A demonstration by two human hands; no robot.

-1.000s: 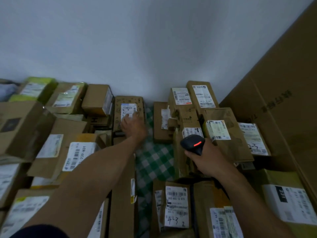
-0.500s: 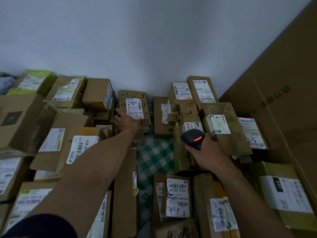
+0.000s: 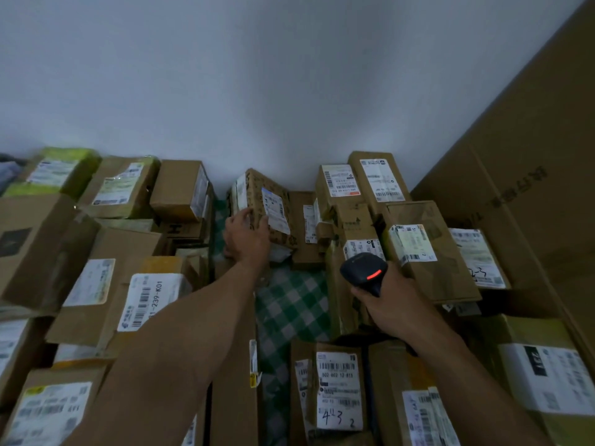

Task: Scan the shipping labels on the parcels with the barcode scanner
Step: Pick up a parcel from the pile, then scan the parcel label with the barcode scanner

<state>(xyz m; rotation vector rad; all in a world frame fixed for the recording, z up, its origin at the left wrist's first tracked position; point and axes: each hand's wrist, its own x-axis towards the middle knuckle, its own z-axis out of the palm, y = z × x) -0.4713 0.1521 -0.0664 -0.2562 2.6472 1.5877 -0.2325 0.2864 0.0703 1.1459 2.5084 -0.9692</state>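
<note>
The left hand [image 3: 246, 235] grips a small printed carton [image 3: 257, 188] at the upper centre of the frame. Its fingers curl onto the carton's left face and its thumb lies against the front, just beside the white shipping label [image 3: 276, 210]. The carton sits tilted, its far end up near the wall [image 3: 289, 91]. The right hand [image 3: 389, 304] is wrapped round the handle of a black barcode scanner [image 3: 363, 272], right of centre, with a red strip lit on its head (whether that means a read is under way I cannot tell). The scanner is near the tilted carton but apart from it, and no beam shows on the label.

Progress is hard to judge, since nothing visibly separates scanned parcels from unscanned ones. Many cartons crowd both sides of a strip of green checked cloth [image 3: 289, 304], most of them label-up, so a good deal probably remains. The step in hand looks like turning this carton's label toward the scanner.

Little of the writing is legible:
- **Left-centre label** [image 3: 146, 300]: it reads "81-239-K01" along one edge.
- **Bottom-centre label** [image 3: 338, 391]: it shows "502 802 12 815" under a barcode, with handwriting below that looks like "413 2".
- **Right-centre label** [image 3: 473, 252]: it carries a handwritten "2-3".
- **Big flat carton** [image 3: 531, 220]: it runs up the right edge, and its print is too blurred to read.
</note>
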